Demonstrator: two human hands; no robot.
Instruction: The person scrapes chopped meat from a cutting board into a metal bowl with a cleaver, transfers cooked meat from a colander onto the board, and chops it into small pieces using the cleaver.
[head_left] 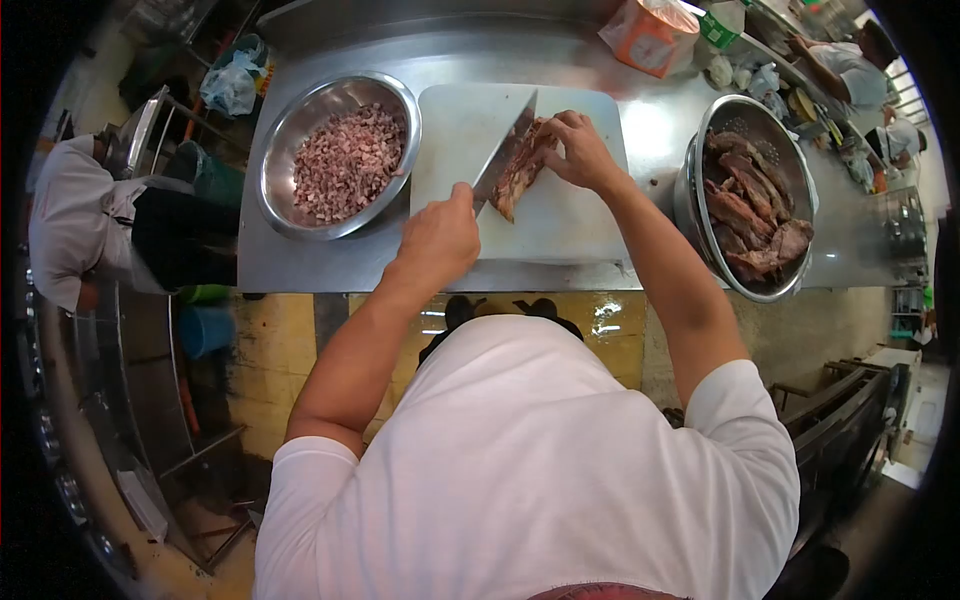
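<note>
the left hand (440, 240) is wrapped tight around the handle of a big knife (497, 165). the right hand (578, 150) is closed on a piece of meat (520, 175), with its fingers and thumb at the top end. the meat lies on a white cutting board (570, 225), just to the right of the knife. the blade runs slanted along its side, and it is hard to tell from here if the two touch.

to the left of the board is a shiny metal bowl (408, 115), with lots of tiny pink meat bits (345, 165) in it. to the right, a bit apart from the board, is a metal strainer (775, 118) with little holes. it has long, dark strips of meat (750, 195) in it.

all of this is on a shiny metal surface (530, 50). at the far side of it is an orange and white bag (650, 40). a blue bucket (207, 330) is low down on the left. one person in a white shirt (70, 220) is on the left too, and more people are far off on the right.
</note>
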